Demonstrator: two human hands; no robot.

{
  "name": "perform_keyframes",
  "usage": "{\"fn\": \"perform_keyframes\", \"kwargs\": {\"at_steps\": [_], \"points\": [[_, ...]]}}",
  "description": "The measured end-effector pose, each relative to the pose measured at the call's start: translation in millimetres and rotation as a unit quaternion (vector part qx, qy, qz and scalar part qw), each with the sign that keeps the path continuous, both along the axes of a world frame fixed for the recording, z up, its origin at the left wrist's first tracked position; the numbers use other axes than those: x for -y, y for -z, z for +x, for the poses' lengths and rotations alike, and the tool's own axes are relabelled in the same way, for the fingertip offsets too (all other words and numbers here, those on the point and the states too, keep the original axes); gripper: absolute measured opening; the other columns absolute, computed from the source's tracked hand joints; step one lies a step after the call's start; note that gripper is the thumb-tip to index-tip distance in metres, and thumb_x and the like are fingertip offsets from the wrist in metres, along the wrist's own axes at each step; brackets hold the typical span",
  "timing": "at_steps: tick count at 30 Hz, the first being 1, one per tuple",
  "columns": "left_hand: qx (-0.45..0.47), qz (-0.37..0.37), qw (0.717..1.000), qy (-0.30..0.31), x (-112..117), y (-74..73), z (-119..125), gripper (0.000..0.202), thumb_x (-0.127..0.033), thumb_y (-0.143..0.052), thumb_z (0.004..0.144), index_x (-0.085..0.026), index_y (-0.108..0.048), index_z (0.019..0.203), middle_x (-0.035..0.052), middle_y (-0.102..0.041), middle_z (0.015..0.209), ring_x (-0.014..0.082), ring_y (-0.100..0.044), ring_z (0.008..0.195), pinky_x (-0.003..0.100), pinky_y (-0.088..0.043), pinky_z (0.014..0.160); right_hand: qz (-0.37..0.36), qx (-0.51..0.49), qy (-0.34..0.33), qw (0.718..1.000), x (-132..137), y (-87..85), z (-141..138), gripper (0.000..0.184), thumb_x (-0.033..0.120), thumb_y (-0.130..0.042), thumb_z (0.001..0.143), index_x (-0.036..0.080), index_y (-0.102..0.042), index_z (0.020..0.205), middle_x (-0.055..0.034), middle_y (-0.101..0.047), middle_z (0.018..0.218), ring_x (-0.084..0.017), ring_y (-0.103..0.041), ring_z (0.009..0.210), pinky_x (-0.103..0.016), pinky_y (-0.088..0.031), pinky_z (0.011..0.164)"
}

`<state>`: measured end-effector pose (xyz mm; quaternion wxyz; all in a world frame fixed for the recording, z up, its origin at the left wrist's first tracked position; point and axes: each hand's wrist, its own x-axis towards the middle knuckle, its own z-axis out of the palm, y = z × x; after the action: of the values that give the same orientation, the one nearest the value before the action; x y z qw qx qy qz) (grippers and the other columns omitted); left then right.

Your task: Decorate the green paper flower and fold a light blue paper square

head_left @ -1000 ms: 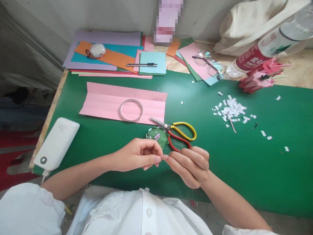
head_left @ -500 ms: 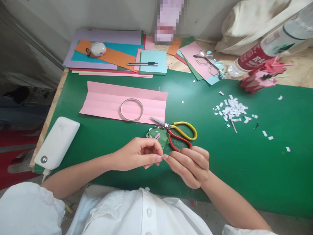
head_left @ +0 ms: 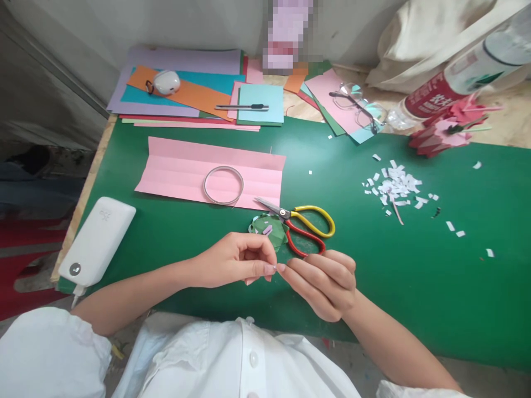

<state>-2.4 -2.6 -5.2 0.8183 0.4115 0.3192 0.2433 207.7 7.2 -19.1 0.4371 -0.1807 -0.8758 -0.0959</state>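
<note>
My left hand (head_left: pixel 238 260) and my right hand (head_left: pixel 323 282) meet fingertip to fingertip just above the near edge of the green table (head_left: pixel 415 276). Both are pinched closed on something too small to make out. Right behind them lies a folded green paper piece (head_left: pixel 269 228) with small pink bits on it. Scissors (head_left: pixel 298 221) with one yellow and one red handle rest beside it, blades pointing left. Farther back lies a creased pink sheet (head_left: pixel 182 171) with a wire ring (head_left: pixel 223 185) on top.
A white power bank (head_left: pixel 97 240) sits at the left edge. Coloured paper sheets (head_left: pixel 186 91), a white mouse-like device (head_left: pixel 165 83), a pen (head_left: pixel 240 107) and glasses (head_left: pixel 359 108) lie at the back. White paper scraps (head_left: pixel 394 185), pink paper flowers (head_left: pixel 443 130) and a bottle (head_left: pixel 460 77) are at right.
</note>
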Motion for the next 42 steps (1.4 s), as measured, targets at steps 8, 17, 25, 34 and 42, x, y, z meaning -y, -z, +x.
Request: {"fn": "perform_keyframes", "kwargs": {"at_steps": [8, 17, 25, 34, 42], "points": [[-0.004, -0.028, 1.0, 0.001, -1.1, -3.9, 1.3, 0.014, -0.022, -0.067, 0.085, -0.013, -0.058, 0.08, -0.002, -0.062, 0.072, 0.0026, -0.048, 0.054, 0.015, -0.041, 0.052, -0.006, 0.015, 0.002, 1.0, 0.3, -0.7, 1.6, 0.021, 0.012, -0.054, 0.089, 0.016, -0.07, 0.076, -0.0022, -0.067, 0.069, -0.013, -0.051, 0.069, -0.028, -0.037, 0.06], [-0.006, -0.023, 1.0, -0.002, -0.6, -3.2, 1.7, 0.013, -0.02, -0.067, 0.086, -0.013, -0.058, 0.081, -0.0022, -0.062, 0.072, 0.0023, -0.048, 0.054, 0.015, -0.041, 0.052, -0.01, 0.021, 0.003, 1.0, 1.3, -0.4, 1.3, 0.018, 0.012, -0.056, 0.088, 0.016, -0.07, 0.077, -0.0026, -0.067, 0.069, -0.014, -0.051, 0.069, -0.028, -0.037, 0.061], [-0.014, -0.017, 1.0, -0.005, -0.2, -1.8, 1.6, 0.014, -0.023, -0.067, 0.086, -0.013, -0.059, 0.081, -0.0015, -0.063, 0.073, 0.0033, -0.049, 0.055, 0.016, -0.041, 0.052, -0.009, 0.018, 0.005, 1.0, 1.1, 1.2, 2.3, 0.018, 0.013, -0.057, 0.088, 0.016, -0.07, 0.077, -0.0023, -0.067, 0.069, -0.014, -0.051, 0.069, -0.029, -0.036, 0.061], [-0.018, -0.017, 1.0, -0.008, -0.1, -2.0, 1.7, 0.013, -0.023, -0.067, 0.086, -0.013, -0.059, 0.082, -0.0015, -0.063, 0.074, 0.0028, -0.048, 0.055, 0.015, -0.042, 0.052, -0.004, 0.021, 0.007, 1.0, 1.2, 0.2, 1.8, 0.017, 0.012, -0.057, 0.088, 0.015, -0.071, 0.077, -0.0023, -0.068, 0.067, -0.014, -0.051, 0.068, -0.028, -0.036, 0.06], [-0.033, -0.005, 0.999, -0.006, 0.1, -3.4, 0.9, 0.014, -0.025, -0.066, 0.087, -0.013, -0.059, 0.082, -0.0008, -0.063, 0.074, 0.0036, -0.049, 0.056, 0.016, -0.042, 0.053, 0.002, 0.038, 0.004, 0.999, 1.0, -1.7, 3.0, 0.02, 0.012, -0.055, 0.089, 0.014, -0.072, 0.077, -0.0026, -0.069, 0.068, -0.014, -0.052, 0.068, -0.029, -0.036, 0.06]]}}
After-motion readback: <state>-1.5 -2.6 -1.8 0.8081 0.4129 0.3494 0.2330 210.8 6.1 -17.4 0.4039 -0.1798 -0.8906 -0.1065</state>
